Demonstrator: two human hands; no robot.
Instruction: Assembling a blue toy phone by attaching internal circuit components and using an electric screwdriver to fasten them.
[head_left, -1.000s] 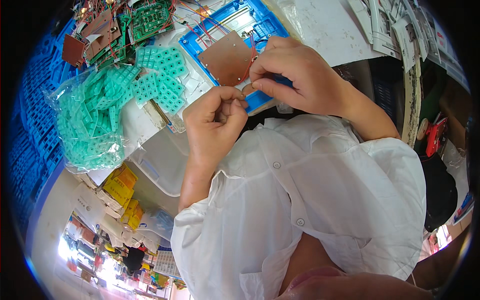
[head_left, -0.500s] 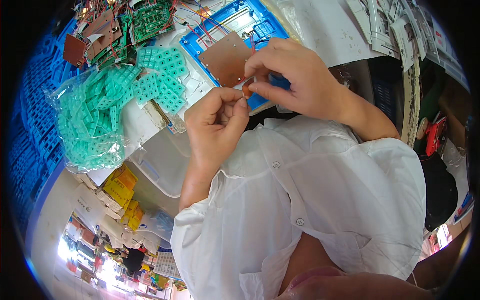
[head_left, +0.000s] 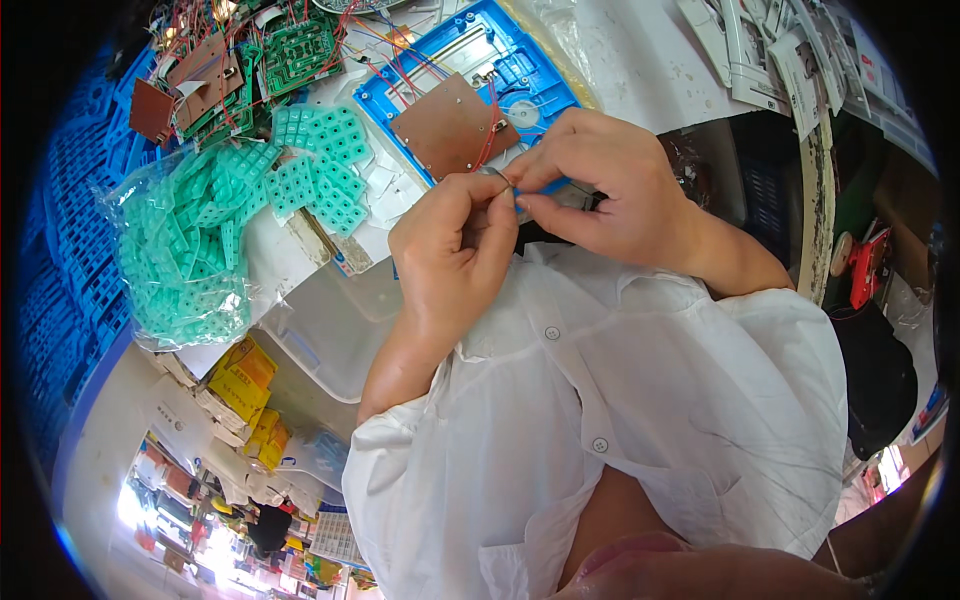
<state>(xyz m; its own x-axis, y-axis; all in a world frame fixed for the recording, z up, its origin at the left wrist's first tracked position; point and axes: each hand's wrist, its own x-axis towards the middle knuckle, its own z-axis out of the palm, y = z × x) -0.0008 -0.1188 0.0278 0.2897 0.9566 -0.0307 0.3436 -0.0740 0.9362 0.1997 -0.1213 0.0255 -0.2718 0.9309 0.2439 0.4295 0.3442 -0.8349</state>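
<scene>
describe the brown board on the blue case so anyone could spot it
On the white worktop, find the open blue rectangular plastic case. Over it lies the squarish brown circuit board, separate from the heaped green and brown circuit boards.

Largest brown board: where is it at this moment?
In the head view, the largest brown board lies at upper centre, over part of the blue casing, beyond the left hand.

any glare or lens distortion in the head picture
Head view: the lower-left background burns out white; straight edges bow near the dark round rim, where the blue plastic parts fade; the clear bag glints; detail between the left hand and right hand is too small to make out.
</scene>
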